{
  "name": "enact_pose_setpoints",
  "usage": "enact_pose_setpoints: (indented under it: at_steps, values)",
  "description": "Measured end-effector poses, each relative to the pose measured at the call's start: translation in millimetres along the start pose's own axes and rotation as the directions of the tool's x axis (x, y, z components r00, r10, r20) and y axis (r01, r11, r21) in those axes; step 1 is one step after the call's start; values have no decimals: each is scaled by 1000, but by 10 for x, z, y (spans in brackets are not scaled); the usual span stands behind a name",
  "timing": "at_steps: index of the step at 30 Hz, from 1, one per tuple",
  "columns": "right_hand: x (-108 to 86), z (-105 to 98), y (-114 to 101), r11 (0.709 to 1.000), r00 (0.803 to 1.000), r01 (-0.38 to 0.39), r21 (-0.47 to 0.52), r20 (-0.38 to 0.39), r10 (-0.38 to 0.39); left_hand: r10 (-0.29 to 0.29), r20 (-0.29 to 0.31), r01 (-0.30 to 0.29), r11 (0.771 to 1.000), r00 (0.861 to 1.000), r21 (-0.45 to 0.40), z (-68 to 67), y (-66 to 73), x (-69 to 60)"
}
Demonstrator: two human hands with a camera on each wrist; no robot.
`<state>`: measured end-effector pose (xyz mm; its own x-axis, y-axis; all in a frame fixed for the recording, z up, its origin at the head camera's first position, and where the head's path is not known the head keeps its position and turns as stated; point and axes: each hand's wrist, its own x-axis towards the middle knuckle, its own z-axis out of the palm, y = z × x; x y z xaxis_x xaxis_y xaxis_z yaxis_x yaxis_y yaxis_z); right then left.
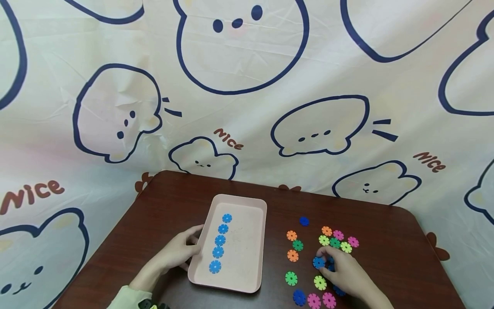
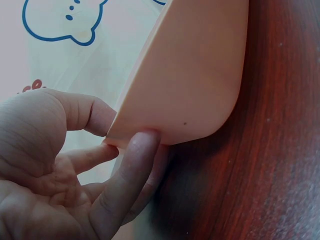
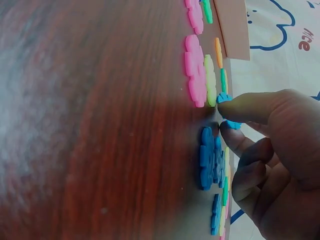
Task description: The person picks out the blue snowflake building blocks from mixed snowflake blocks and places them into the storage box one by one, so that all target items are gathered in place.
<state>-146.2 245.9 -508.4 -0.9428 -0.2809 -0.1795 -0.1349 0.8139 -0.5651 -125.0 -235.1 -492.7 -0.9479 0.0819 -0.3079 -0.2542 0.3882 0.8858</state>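
Note:
A beige tray (image 1: 241, 240) lies on the table with a column of several light-blue flower discs (image 1: 220, 240) along its left half. My left hand (image 1: 177, 251) holds the tray's left wall; in the left wrist view, fingers of the hand (image 2: 100, 165) touch the rim and side of the tray (image 2: 185, 75). Right of the tray, my right hand (image 1: 345, 270) pinches a light-blue disc (image 1: 318, 262) between thumb and fingertips. The right wrist view shows that disc (image 3: 231, 124) partly hidden by the hand (image 3: 280, 150), with darker blue discs (image 3: 206, 157) near the fingers.
Around the right hand lie loose discs: orange (image 1: 291, 235), green (image 1: 291, 278), yellow-green (image 1: 320, 282), pink (image 1: 329, 300) and dark blue (image 1: 299, 297). Another dark-blue disc (image 1: 304, 221) lies farther back. A patterned cloth (image 1: 247, 107) hangs behind the brown table (image 1: 173, 193).

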Motion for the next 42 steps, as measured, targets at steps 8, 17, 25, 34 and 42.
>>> enact_pose_setpoints:
  at_steps: [8, 17, 25, 34, 42]
  values:
    - [-22, 10, -20, 996, 999, -4, 85, -36, 7, 8, 5, -8, 1000, 1000, -6, 3, 9, 0]
    - [19, 31, -205, 985, 996, 70, 161, -59, -61, 1, 1, -1, 1000, 1000, -3, 4, -5, -4]
    - [52, 153, -476, 965, 985, 168, 200, -68, -158, 13, 0, -13, 1000, 1000, 3, 8, -28, 10]
    - [133, 365, -804, 948, 978, 206, 244, -47, -201, 13, 8, -13, 1000, 1000, -4, 3, -8, -1]
    - [202, 554, -1076, 910, 963, 264, 320, -41, -265, 13, 7, -13, 1000, 1000, -5, 5, -1, -4]
